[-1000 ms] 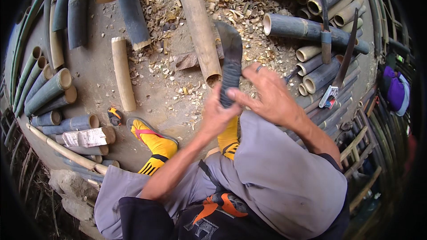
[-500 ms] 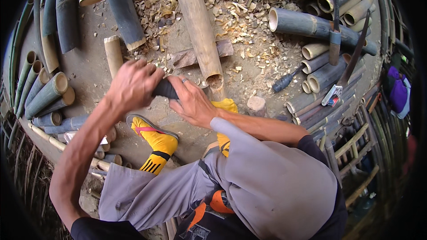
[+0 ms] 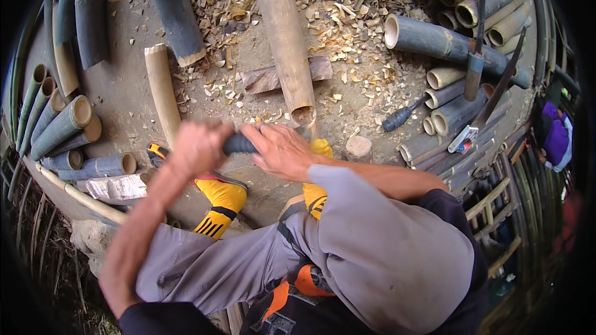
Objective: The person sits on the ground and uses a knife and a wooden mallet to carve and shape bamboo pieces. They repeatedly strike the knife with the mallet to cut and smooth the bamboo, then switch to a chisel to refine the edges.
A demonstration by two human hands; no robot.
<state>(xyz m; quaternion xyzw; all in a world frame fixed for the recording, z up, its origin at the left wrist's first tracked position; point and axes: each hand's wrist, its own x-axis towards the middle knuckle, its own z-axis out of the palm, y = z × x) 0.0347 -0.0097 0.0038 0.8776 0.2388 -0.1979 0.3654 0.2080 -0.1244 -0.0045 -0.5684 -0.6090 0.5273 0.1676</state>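
I'm keeping the left hand [image 3: 200, 151] and right hand [image 3: 282, 154] clamped around a dark handle [image 3: 239, 144], judging it stiff, best gripped full-fisted.

a tape measure [image 3: 156, 152] lies on the ground at the left, near a pile of bamboo tubes [image 3: 56, 132]. a purple cloth [image 3: 554, 135] shows at the far right.

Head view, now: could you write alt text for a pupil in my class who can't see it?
A person's left hand grips a dark handle, with the right hand at its other end. Beyond them, a bamboo pole lies across a wood block amid pale shavings; cut bamboo lies on both sides.
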